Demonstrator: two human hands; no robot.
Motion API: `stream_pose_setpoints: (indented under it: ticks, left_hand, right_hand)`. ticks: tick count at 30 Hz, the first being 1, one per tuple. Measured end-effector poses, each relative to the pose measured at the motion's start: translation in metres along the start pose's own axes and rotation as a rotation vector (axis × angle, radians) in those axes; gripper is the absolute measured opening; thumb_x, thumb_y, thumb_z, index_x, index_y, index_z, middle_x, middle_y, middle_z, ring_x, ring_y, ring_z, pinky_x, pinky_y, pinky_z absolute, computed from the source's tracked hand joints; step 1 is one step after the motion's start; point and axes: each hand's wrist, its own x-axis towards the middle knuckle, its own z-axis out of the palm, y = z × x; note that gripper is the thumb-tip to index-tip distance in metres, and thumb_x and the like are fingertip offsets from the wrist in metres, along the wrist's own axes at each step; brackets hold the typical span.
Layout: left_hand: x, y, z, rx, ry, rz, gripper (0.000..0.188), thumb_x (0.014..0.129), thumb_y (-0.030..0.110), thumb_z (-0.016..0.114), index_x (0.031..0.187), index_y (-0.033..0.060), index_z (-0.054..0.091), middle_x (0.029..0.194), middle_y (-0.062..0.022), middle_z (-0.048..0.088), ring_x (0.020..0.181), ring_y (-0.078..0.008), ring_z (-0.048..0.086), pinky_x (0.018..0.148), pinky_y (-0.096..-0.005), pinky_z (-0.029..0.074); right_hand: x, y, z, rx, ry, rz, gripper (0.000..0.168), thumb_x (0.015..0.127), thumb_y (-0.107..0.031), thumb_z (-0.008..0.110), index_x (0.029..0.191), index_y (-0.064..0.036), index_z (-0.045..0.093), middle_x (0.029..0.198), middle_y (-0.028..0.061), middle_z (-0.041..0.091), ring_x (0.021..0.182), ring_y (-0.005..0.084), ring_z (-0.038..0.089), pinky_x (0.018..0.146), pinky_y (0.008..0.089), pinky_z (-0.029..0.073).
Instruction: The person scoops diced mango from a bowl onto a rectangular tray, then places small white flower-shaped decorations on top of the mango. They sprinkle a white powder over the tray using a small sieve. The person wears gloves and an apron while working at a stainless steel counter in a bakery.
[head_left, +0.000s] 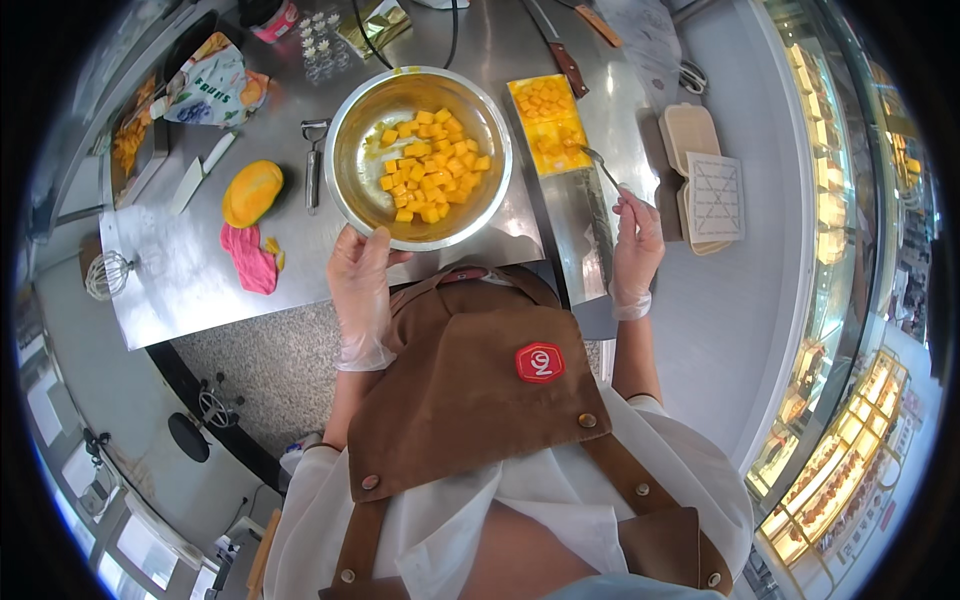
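Note:
My left hand (360, 277), in a clear disposable glove, pinches the near rim of a stainless steel mixing bowl (335, 196). Mango cubes (435, 176) lie in the bowl, mostly toward its right side. My right hand (639, 240), gloved too, holds the handle of a small metal spoon or fork (609, 175). Its tip touches the right edge of a rectangular yellow tray (556, 163) bearing mango pieces (546, 100). A cut mango (253, 193) sits left of the bowl, beside a metal peeler (313, 166) and above a pink cloth (250, 259).
A white-handled knife (201, 171) lies at left, near a whisk (109, 275) and a fruit-printed pouch (214, 88). Beyond the yellow tray is a brown-handled knife (568, 69). An opened takeaway box (686, 131) stands at right, with scissors (693, 77) farther back.

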Motion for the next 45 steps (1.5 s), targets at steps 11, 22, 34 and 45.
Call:
stream_pose_setpoints:
  ticks: [11,22,34,45]
  left_hand:
    - [-0.001,0.0,-0.001,0.004,0.007,-0.012,0.011,0.095,0.009,0.055,0.101,0.0008,0.061,0.086,-0.0008,0.058,0.077,-0.0079,0.058,0.069,-0.0264,0.056]
    - [-0.001,0.0,0.0,0.0,0.012,-0.016,0.012,0.094,0.008,0.055,0.1,0.0004,0.062,0.086,-0.0012,0.059,0.076,-0.0081,0.059,0.068,-0.0265,0.056]
    - [-0.003,0.003,0.001,-0.005,0.011,-0.011,0.012,0.094,0.009,0.055,0.1,0.0003,0.061,0.086,-0.0017,0.059,0.077,-0.0084,0.058,0.068,-0.0263,0.055]
    - [-0.003,0.0,-0.002,-0.006,-0.002,-0.007,0.017,0.095,0.011,0.055,0.107,-0.0001,0.061,0.091,-0.0028,0.06,0.08,-0.0095,0.059,0.07,-0.0267,0.055]
  right_hand:
    - [-0.015,0.009,-0.009,-0.148,-0.001,-0.174,0.022,0.09,0.0,0.056,0.11,-0.002,0.066,0.1,0.0131,0.064,0.089,0.0255,0.063,0.077,0.0319,0.05]
    - [-0.018,0.004,-0.008,-0.074,-0.012,-0.149,0.022,0.09,0.001,0.055,0.109,-0.001,0.065,0.099,0.0126,0.064,0.086,0.0228,0.063,0.076,0.0301,0.05]
    - [0.001,-0.006,0.017,-0.018,-0.053,-0.196,0.02,0.091,-0.001,0.056,0.109,-0.002,0.065,0.096,0.0109,0.063,0.083,0.0203,0.062,0.075,0.0292,0.05]
    - [0.006,-0.011,0.023,0.111,-0.039,0.006,0.022,0.097,-0.007,0.051,0.112,-0.001,0.065,0.09,0.0045,0.06,0.081,0.0101,0.057,0.079,0.0239,0.046]
